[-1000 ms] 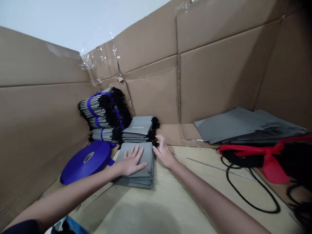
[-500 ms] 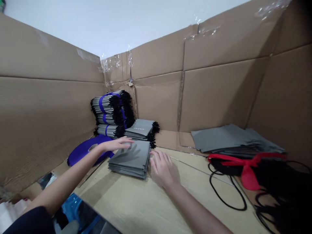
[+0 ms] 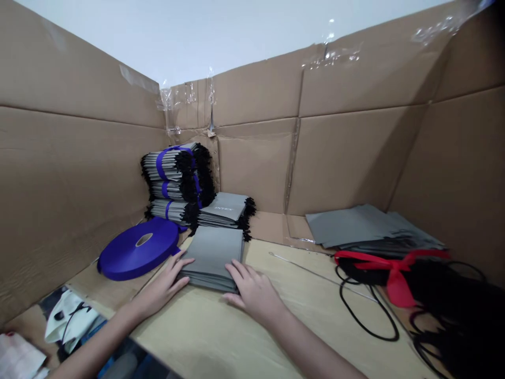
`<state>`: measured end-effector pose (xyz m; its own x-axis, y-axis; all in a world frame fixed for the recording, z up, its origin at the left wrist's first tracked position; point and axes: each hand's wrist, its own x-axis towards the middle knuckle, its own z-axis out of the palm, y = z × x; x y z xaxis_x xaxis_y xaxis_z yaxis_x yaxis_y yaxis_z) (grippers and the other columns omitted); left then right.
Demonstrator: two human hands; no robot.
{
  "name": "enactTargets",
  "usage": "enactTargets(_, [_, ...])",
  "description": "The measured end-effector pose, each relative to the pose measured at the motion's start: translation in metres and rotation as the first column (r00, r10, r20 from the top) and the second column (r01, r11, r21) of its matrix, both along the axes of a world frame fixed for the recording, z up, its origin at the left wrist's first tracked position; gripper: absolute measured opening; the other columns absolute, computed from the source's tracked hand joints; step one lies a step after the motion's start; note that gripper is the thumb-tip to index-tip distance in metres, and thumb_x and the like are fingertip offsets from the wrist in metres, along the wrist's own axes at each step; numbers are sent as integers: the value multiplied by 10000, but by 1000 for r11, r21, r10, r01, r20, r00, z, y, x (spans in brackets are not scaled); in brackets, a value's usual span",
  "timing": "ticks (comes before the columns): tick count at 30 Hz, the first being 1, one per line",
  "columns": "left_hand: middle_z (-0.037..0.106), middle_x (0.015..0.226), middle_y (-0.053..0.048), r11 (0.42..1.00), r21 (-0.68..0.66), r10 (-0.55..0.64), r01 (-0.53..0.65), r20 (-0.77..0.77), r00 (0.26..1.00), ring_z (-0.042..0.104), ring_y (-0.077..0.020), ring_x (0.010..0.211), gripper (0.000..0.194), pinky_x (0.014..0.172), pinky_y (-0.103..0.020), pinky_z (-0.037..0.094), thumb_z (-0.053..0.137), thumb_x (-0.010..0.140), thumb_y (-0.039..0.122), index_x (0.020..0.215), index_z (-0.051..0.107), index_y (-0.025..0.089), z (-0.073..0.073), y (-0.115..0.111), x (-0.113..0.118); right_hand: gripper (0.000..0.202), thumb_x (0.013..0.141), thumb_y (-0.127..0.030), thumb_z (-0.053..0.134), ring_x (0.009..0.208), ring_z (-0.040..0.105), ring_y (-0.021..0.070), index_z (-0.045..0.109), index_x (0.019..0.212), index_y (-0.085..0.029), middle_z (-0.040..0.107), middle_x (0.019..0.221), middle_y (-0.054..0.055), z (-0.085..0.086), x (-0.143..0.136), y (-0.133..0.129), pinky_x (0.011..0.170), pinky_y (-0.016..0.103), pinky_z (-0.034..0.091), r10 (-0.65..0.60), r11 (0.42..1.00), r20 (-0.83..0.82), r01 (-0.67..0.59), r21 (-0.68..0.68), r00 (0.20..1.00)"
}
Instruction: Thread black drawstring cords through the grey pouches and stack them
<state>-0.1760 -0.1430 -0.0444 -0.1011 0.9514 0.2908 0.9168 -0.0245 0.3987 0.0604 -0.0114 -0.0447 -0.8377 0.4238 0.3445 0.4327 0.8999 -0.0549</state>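
From my remote feed I can read just 1 word: INTEX (image 3: 223, 208), in pale, slightly blurred capitals across the top gray fabric bag (image 3: 230, 201) of the black-edged stack (image 3: 218, 220).

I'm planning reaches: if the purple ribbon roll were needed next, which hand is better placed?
Probably the left. The left hand is at the near stack's left edge, close to the purple ribbon roll. The right hand is at the opposite edge, with the gray fabric stack in between.

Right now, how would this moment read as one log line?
Left hand: at gray stack, left side | Right hand: at gray stack, right side | Purple roll: left of stack
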Motion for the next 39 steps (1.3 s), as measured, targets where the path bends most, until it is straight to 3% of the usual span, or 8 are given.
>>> enactTargets(4, [181,1497,-74,999,42,15,-16,21,1000,246,-250,1364,397,1093,-410,287,367,921,416,1284,415,262,-4,5,1,599,837,-536,493,1120,543,330,442,1324,-191,473,1363,154,-4,-5,-1,803,454,527,-25,999,22,24,48,999])
enactTargets(9, [263,1459,-56,999,44,-10,9,13,1000,295,-244,1344,391,1085,-424,298,387,917,391,1297,393,299,-14,8,-11,553,863,-484,478,1137,527,320,432,1326,-187,462,1374,140,-4,-4,-3,830,461,517,-35,999,35,35,7,999])
enactTargets(15, [192,1481,-72,964,266,32,-22,-31,999,312,-322,1326,491,1023,-454,381,499,848,406,1312,374,308,-41,17,-29,568,854,-545,443,1159,501,304,383,1350,-277,435,1403,80,1,0,-7,843,452,505,-44,997,26,45,-57,999])
enactTargets(18, [199,1485,-61,957,290,15,3,-58,998,330,-314,1319,498,1016,-440,394,511,837,415,1310,389,318,-46,19,-33,573,851,-552,441,1159,497,298,371,1352,-283,433,1404,66,0,0,-6,841,445,504,-51,997,26,52,-64,998])
enactTargets(26, [381,1423,-54,985,164,-54,56,-21,998,414,-256,1272,430,1041,-408,367,473,861,463,1252,485,286,-26,13,-22,578,849,-529,462,1205,457,277,380,1348,-248,425,1409,69,2,1,-5,944,425,432,-41,989,-27,37,-140,999])
enactTargets(32, [293,1475,-57,990,140,5,4,-67,998,121,-287,1394,462,1091,-519,208,420,888,457,1308,419,266,-13,8,-14,496,913,-479,356,1244,417,219,392,1332,-214,462,1374,69,0,6,5,1020,393,364,-14,968,-224,-43,-246,975])
enactTargets(35, [334,1456,-53,984,176,39,-17,-125,991,125,-284,1393,434,1089,-556,156,387,902,450,1294,440,272,-2,9,-11,449,921,-435,364,1282,364,214,431,1301,-206,447,1379,84,-3,6,12,1059,402,316,-21,969,-328,-62,-239,944])
enactTargets(39, [461,1371,-32,986,115,-90,117,-220,971,196,-269,1374,429,1107,-518,127,442,880,463,1274,482,296,19,19,5,439,916,-414,407,1294,351,210,421,1317,-238,463,1368,70,-4,7,19,1072,411,301,162,921,-298,-253,-297,941])
